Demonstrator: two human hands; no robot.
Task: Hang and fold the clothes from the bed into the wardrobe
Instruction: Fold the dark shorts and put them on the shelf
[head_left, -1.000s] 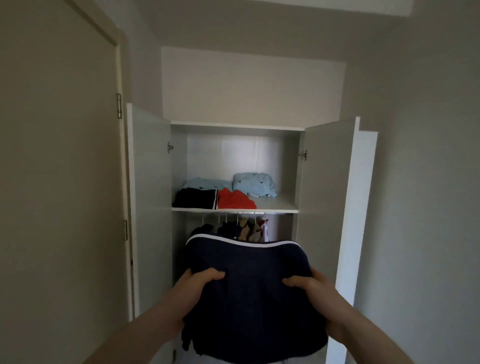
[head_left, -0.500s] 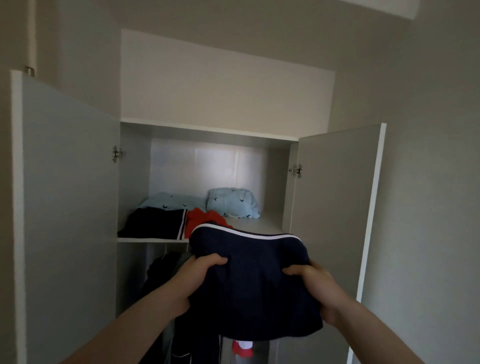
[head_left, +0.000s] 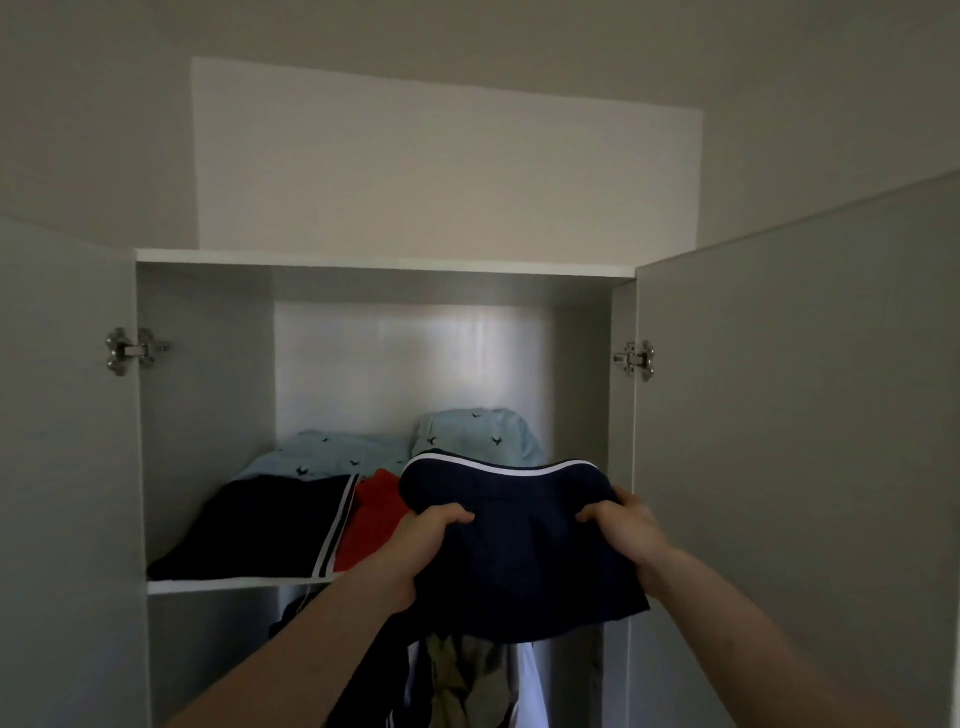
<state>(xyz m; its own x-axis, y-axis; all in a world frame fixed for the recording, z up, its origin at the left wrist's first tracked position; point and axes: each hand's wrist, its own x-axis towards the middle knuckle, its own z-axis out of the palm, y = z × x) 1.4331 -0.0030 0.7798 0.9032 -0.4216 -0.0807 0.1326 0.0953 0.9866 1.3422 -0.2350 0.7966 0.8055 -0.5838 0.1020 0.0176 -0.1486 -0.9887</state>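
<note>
I hold a folded navy garment (head_left: 519, 551) with a white stripe along its far edge, level with the wardrobe's upper shelf (head_left: 228, 584). My left hand (head_left: 421, 551) grips its left side and my right hand (head_left: 626, 530) grips its right side. Its far edge reaches over the right part of the shelf, in front of a light blue folded piece (head_left: 478, 434). On the shelf lie a black folded garment (head_left: 270, 525) with white stripes, a red one (head_left: 371, 517) and another light blue one (head_left: 332, 454).
Both wardrobe doors stand wide open, the left door (head_left: 67, 467) and the right door (head_left: 789, 441) flanking me. Below the shelf several hanging clothes (head_left: 462, 680) fill the rail space. The wall panel above the wardrobe (head_left: 447, 171) is plain.
I have come closer to the wardrobe and lifted the navy garment from below the shelf up to shelf height, moving it forward over the shelf's right part.
</note>
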